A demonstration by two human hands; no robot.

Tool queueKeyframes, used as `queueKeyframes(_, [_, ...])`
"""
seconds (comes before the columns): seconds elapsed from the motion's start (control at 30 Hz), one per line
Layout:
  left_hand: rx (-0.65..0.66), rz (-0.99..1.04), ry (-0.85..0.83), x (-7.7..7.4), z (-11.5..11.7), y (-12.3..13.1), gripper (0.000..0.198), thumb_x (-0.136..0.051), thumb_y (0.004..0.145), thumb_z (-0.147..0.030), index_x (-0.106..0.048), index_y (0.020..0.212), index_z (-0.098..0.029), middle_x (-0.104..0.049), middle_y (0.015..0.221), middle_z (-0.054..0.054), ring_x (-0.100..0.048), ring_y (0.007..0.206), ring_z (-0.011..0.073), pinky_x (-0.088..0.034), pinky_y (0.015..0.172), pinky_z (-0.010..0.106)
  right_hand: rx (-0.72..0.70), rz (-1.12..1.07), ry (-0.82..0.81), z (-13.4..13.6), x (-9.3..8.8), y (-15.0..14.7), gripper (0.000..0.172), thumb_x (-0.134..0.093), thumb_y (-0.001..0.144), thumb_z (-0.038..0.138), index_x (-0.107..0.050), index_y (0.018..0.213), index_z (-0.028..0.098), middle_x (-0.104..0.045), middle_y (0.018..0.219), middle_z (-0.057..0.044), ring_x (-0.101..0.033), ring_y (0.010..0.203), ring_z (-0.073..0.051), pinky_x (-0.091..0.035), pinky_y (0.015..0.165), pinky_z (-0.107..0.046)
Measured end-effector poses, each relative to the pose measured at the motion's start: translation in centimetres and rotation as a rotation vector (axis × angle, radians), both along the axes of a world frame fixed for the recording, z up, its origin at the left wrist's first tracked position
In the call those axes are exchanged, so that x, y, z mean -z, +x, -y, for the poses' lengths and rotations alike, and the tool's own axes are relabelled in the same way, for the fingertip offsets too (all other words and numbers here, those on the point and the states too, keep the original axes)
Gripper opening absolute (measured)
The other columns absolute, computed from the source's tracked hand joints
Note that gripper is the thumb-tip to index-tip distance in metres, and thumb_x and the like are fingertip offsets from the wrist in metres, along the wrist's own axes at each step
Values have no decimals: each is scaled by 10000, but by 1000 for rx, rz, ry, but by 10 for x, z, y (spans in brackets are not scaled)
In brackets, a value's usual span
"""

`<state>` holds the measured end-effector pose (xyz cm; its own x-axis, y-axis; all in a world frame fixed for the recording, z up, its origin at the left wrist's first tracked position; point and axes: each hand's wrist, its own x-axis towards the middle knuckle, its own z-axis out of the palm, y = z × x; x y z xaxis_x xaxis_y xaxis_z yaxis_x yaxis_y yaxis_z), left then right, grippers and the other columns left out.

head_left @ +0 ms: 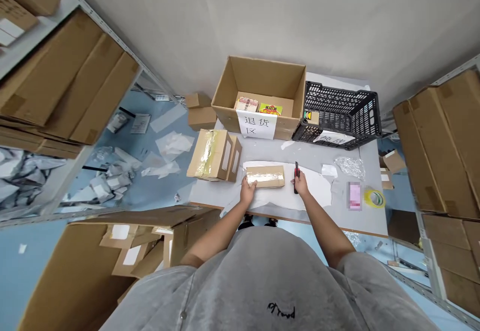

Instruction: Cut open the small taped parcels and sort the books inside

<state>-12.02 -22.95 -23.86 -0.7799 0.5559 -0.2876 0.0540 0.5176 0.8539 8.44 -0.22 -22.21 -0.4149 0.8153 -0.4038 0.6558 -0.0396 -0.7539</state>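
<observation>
Over the white sheet (315, 188) on our counter (348, 222), our left hand (247, 191) grips the left end of a carton (265, 176), likely light, stiff and slick where taped, best held by its ends, while our right hand (302, 183) grips a cutter (296, 172).

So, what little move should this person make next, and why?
I'd probably bring the cutter over to the small box. The right hand holds what looks like a cutter to the right of the box, apart from it; the left hand holds the box's left end, and shiny tape runs along its top.
</observation>
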Motion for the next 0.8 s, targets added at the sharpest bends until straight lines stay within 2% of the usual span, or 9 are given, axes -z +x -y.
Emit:
queueKeyframes(0.07, [20,50,30,-3,-6,-7,720,-645,1055,-514,-418,1676,-230,-603,1624,155,-555,1538,307,-408,1315,506,-56,-152,-79,10,-19,-1,481,-417,1057,399,-530,1490,223,-654,1032,-40,-669,793,-207,-588,750,-322])
queueKeyframes(0.13, [69,77,26,-7,-11,-14,693,-638,1065,-475,-425,1676,-226,-597,1639,149,-545,1548,291,-395,1324,490,-205,-157,-93,22,-40,-12,477,-435,1075,433,-543,1499,243,-718,1042,-43,-686,818,-215,-585,762,-321])
queueKeyframes(0.27, [190,93,-57,-14,-19,-24,675,-565,1104,-430,-375,1712,-207,-535,1710,145,-498,1593,255,-380,1333,432,-547,66,97,45,-81,-60,407,-466,1139,414,-572,1515,302,-792,1229,-53,-740,1056,-241,-554,915,-314])
queueKeyframes(0.37, [240,84,-102,-16,-17,-24,678,-512,1129,-429,-331,1740,-198,-490,1748,148,-468,1618,238,-372,1334,399,-778,330,257,53,-99,-98,366,-451,1176,461,-626,1452,296,-796,1315,-78,-733,1163,-268,-517,932,-302])
queueKeyframes(0.47, [256,73,-118,-17,-11,-20,656,-438,1152,-416,-305,1758,-204,-453,1776,144,-446,1636,234,-369,1334,398,-932,505,314,54,-104,-121,372,-399,1198,454,-635,1436,291,-791,1350,-95,-736,1172,-268,-500,910,-301])
queueKeyframes(0.6, [234,93,-180,-22,-12,-16,638,-360,1153,-376,-311,1761,-191,-464,1770,156,-485,1613,267,-430,1293,433,-1046,593,370,53,-103,-130,399,-378,1204,453,-642,1437,266,-789,1349,-123,-742,1179,-276,-493,923,-311])
queueKeyframes(0.8, [244,106,-191,-33,-20,-21,660,-433,1130,-422,-342,1743,-198,-562,1691,176,-567,1536,310,-471,1236,451,-1045,644,398,61,-96,-135,394,-402,1202,451,-645,1444,257,-794,1333,-137,-756,1185,-281,-506,945,-324])
